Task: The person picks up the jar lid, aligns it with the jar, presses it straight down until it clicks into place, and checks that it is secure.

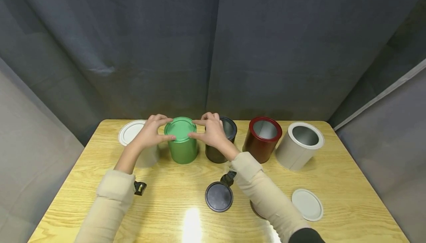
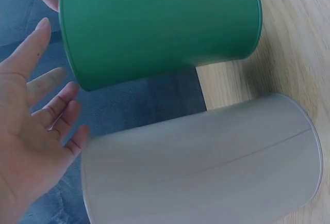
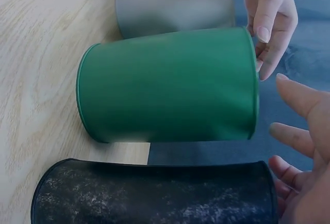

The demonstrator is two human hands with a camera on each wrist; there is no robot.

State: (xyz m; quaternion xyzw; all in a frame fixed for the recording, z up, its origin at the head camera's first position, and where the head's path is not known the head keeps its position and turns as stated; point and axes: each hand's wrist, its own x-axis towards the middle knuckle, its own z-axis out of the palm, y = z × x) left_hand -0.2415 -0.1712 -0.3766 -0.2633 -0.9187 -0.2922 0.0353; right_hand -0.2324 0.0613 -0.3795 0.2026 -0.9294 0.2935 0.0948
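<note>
A green can point(image 1: 182, 152) stands upright with a green lid point(image 1: 181, 129) on its top. My left hand point(image 1: 151, 134) is at the lid's left edge, thumb and index finger spread along the rim. From the other side my right hand point(image 1: 212, 132) reaches to the right edge in the same way, its other fingers over the black can point(image 1: 216, 154). In the right wrist view, that thumb and those fingers point(image 3: 294, 139) are extended just off the green can's top end. The left wrist view shows loosely stretched fingers point(image 2: 55, 105) beside the green can and a pale can point(image 2: 206, 167).
Left of the green can, a white lid point(image 1: 129, 132) covers the pale can. A dark red can point(image 1: 261, 145) and a white can point(image 1: 294, 152) stand uncovered at right. In front lie a black lid point(image 1: 219, 197), a white lid point(image 1: 307, 205) and a brownish lid mostly under the right sleeve point(image 1: 266, 195).
</note>
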